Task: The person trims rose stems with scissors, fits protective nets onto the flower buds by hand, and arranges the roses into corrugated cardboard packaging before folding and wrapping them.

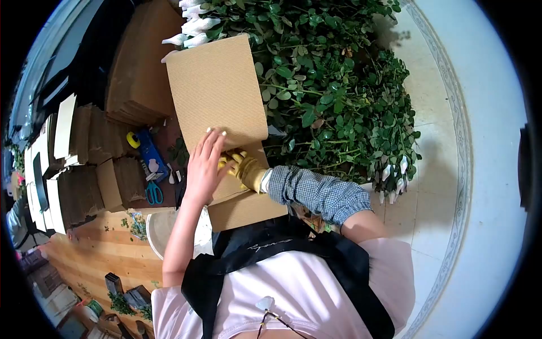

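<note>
A tan corrugated cardboard sheet (217,90) stands creased in front of me, its lower panel (248,212) folded across my lap. My left hand (206,161), bare with pale nails, rests with fingers stretched out over the sheet near the crease. Close beside it, my right hand (244,170) wears a yellow glove and presses on the cardboard below the crease. Its fingers look spread and slightly bent, partly hidden by the left hand. A checked sleeve cover (316,192) covers the right forearm.
Leafy rose stems (339,96) lie in a heap beyond and right, with white-netted buds (197,25) at the upper left. Stacked cardboard (141,68), blue-handled scissors (153,192), a blue tool (149,152) and yellow tape (133,139) are at left. A white bucket (161,231) stands near my left arm.
</note>
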`<action>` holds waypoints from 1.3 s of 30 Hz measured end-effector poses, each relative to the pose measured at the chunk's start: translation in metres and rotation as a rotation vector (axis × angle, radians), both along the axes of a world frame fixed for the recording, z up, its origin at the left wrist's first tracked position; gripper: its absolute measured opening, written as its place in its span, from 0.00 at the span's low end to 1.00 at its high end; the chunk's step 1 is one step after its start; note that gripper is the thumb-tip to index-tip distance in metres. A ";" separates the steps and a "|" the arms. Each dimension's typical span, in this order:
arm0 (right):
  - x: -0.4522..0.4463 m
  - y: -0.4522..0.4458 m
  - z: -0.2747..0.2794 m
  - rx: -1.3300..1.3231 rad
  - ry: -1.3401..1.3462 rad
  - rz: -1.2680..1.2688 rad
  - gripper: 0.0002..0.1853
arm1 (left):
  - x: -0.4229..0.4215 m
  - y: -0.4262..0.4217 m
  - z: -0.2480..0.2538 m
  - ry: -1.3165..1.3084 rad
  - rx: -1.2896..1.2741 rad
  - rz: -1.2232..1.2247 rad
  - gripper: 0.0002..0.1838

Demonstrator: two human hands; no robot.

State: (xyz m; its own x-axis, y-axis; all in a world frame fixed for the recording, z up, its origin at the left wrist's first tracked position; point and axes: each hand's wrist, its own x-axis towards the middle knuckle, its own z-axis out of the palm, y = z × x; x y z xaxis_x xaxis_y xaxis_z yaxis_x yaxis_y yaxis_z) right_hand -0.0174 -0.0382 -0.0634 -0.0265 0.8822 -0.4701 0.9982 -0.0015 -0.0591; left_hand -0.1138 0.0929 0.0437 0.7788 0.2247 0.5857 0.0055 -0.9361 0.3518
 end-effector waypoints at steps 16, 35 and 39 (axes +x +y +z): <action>0.010 -0.003 0.002 0.123 -0.015 0.094 0.51 | -0.124 0.110 0.043 0.073 -0.145 0.780 0.16; 0.011 0.000 0.019 0.098 0.085 0.013 0.45 | -0.192 0.095 0.023 0.405 -1.216 0.287 0.57; 0.008 0.004 -0.001 0.104 0.047 -0.010 0.39 | -0.119 0.055 -0.055 0.665 -1.731 -0.034 0.26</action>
